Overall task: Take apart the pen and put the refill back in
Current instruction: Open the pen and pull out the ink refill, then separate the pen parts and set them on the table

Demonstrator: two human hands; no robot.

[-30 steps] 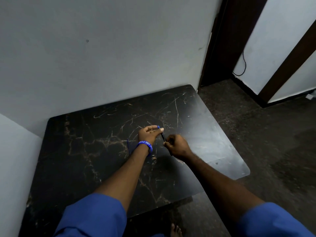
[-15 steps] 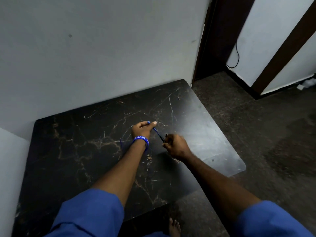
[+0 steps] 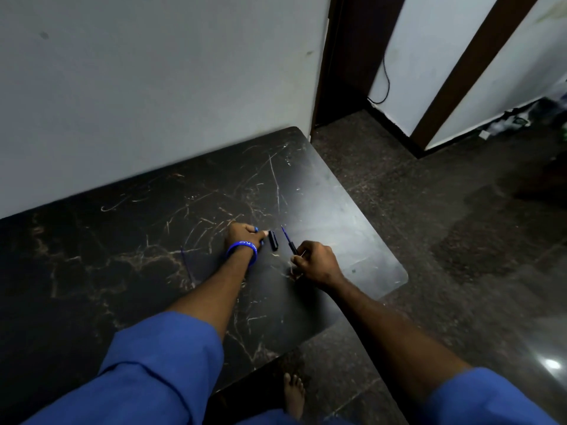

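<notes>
The table (image 3: 352,228) lies bare right of the right hand (image 3: 313,260); between the hands a black pen piece (image 3: 273,240), possibly a cap, blocks passage; the wall (image 3: 153,87) closes the back.

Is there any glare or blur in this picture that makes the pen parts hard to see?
Head view: dim; a glare spot on the floor, pale sheen on the table; the pen barrel and refill look small and slightly soft; wall edges bend.

Glossy, scratched dark marble-look table (image 3: 129,271); smooth rubbery blue wristband (image 3: 242,245); matt cloth sleeves (image 3: 159,363).
</notes>
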